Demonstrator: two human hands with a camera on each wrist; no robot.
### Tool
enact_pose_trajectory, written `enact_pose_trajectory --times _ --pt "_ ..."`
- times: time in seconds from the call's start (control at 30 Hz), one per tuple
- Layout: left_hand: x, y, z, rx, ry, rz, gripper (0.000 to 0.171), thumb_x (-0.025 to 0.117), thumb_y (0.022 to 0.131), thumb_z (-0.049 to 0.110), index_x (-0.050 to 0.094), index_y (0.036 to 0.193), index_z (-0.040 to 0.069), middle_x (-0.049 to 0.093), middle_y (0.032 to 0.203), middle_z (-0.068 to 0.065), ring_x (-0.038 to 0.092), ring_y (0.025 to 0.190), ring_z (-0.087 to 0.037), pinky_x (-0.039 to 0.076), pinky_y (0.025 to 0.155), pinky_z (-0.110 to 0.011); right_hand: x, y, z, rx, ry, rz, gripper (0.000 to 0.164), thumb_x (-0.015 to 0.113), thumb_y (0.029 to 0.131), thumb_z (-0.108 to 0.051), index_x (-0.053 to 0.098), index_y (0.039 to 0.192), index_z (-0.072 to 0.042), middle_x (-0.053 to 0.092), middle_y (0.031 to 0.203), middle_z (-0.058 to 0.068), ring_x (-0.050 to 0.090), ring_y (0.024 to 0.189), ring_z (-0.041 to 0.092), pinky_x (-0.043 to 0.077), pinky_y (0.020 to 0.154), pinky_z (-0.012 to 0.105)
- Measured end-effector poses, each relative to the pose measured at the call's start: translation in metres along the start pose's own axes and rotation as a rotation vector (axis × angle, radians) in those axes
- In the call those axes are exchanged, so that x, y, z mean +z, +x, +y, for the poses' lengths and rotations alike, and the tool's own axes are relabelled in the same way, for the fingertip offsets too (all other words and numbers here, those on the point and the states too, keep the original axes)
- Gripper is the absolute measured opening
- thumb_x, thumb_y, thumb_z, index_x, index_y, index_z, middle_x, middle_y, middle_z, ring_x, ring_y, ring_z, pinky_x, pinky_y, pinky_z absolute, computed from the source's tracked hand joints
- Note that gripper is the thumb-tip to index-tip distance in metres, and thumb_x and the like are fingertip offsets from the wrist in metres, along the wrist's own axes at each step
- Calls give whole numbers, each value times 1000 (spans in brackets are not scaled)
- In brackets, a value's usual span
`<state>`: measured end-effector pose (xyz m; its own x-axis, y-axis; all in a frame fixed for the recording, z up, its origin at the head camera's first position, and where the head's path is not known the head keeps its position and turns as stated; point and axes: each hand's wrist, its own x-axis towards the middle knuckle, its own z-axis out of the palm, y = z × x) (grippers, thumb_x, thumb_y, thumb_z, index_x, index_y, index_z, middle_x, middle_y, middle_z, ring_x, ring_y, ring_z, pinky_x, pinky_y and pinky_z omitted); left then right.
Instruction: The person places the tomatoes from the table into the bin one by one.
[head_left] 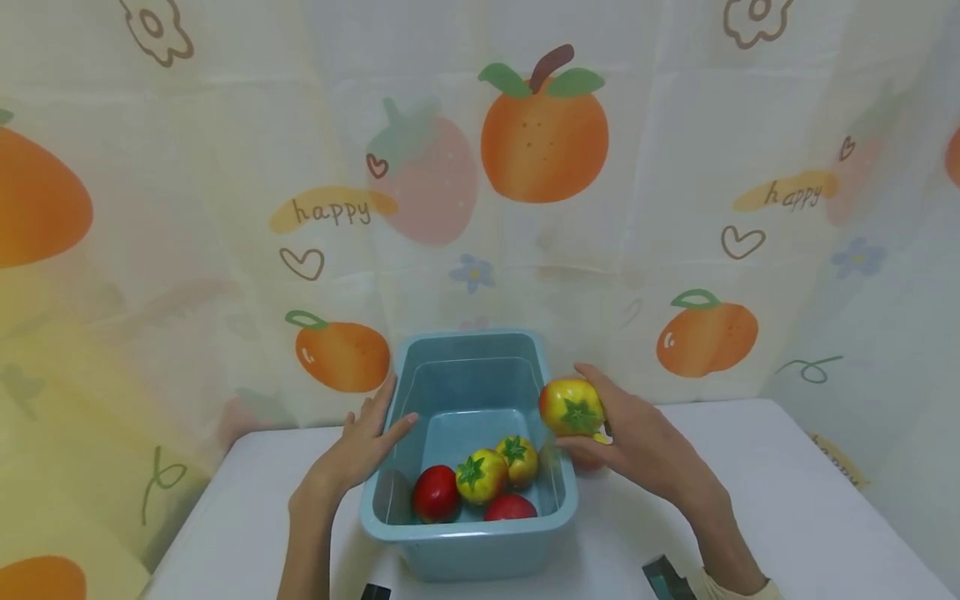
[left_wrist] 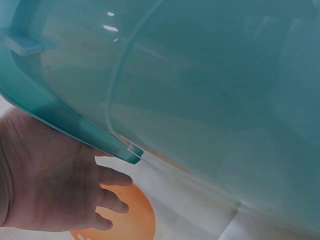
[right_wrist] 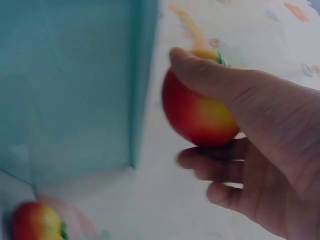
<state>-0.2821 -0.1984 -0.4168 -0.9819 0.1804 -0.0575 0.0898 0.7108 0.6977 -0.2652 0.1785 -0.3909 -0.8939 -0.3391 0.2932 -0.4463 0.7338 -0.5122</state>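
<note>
My right hand (head_left: 637, 437) grips a yellow-and-red fruit (head_left: 572, 407) with a green leafy top, between thumb and fingers, at the right rim of a blue plastic bin (head_left: 468, 533). In the right wrist view the held fruit (right_wrist: 200, 105) shows its red side, apart from the bin wall. My left hand (head_left: 356, 454) rests at the bin's left rim, thumb over the edge and fingers stretched along the outside. Inside the bin's near end lie a dark red fruit (head_left: 437, 493), two yellow-green fruits (head_left: 482, 475) with leafy tops, and another red fruit (head_left: 511, 507) partly hidden by the front rim.
Another reddish fruit (head_left: 588, 457) lies beside the bin, mostly hidden under my right hand. The white table (head_left: 675, 542) reaches back to a fruit-printed curtain (head_left: 637, 150). A dark device (head_left: 667, 577) sits near the right forearm.
</note>
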Motion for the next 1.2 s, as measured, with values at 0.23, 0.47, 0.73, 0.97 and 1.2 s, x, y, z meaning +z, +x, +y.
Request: enact_pose_trajectory --times 0.23,0.47,0.73,0.97,1.2 --pt "3 1 2 9 6 -1 91 43 103 62 -6 169 24 -1 179 -8 -3 164 -48 -14 126 -72 25 7 -18 1 80 58 99 86 85 -41 32 161 -5 66 121 7 63 101 18 63 85 35" --pt "2 0 3 11 2 -2 90 44 104 59 -6 169 24 0 179 -9 -3 164 -48 -14 126 -72 26 7 -22 -63 69 95 93 86 86 -26 35 161 -6 62 100 1 57 83 11 54 66 16" --pt "1 0 3 13 -5 -1 88 44 105 56 -6 169 24 -1 179 -9 -4 164 -48 -13 126 -72 13 2 -14 -61 11 143 63 79 94 -25 54 150 -12 67 104 -1 63 95 13 63 79 27" --pt "0 -1 3 1 -11 1 91 46 102 60 -6 169 26 0 179 -9 -3 164 -47 -13 126 -72 3 0 -9 -50 -22 137 50 76 96 -26 61 143 -15 70 109 2 67 99 15 66 87 36" --pt "-1 -2 1 -2 -13 7 89 46 104 56 -6 169 25 0 179 -10 -2 164 -47 -14 126 -72 -5 0 -3 -25 -58 113 48 74 98 -27 62 142 -10 71 114 7 70 106 26 65 90 48"
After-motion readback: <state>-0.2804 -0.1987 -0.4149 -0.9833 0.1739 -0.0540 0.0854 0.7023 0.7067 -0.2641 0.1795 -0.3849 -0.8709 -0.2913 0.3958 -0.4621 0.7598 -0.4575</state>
